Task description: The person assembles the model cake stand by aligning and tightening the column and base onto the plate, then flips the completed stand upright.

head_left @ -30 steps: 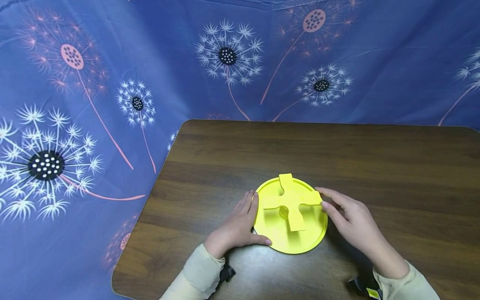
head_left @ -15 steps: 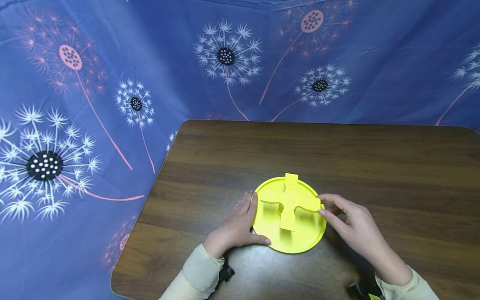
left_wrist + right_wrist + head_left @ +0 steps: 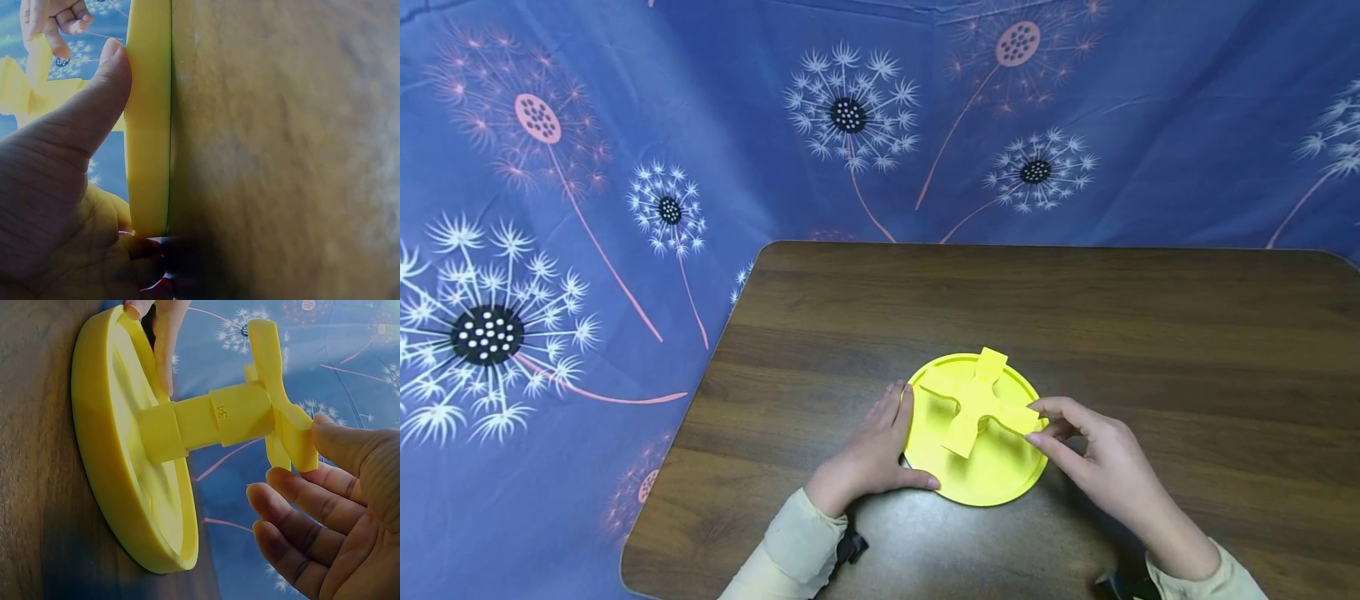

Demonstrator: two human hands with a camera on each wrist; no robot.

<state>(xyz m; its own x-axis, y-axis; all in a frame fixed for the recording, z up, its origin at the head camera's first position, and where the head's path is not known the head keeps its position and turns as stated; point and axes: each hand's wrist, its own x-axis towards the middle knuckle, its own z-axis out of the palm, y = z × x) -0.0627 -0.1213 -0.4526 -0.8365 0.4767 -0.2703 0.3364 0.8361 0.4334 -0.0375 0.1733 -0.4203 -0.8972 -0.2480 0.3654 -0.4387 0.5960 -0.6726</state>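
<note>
A yellow round base [image 3: 985,483] with a raised rim lies flat on the table. From its middle rises a stepped stem [image 3: 206,419], marked "34" in the right wrist view. Atop the stem sits a yellow four-armed cross handle [image 3: 979,402]. My left hand [image 3: 868,458] holds the base by its left side, thumb on the near edge and fingers along the rim. Between thumb and forefinger, my right hand [image 3: 1097,458] pinches one arm of the cross handle; its other fingers are bent loosely below, off the handle in the right wrist view.
The brown wood-grain table [image 3: 1210,350] extends behind and to the right of the base. Its left edge runs down beside my left arm. A blue cloth with dandelion prints [image 3: 730,100] hangs behind and to the left.
The cross handle has turned clockwise, seen from above, with my right hand moving slightly toward me along with it. My left hand keeps its hold on the base, which stays in place.
</note>
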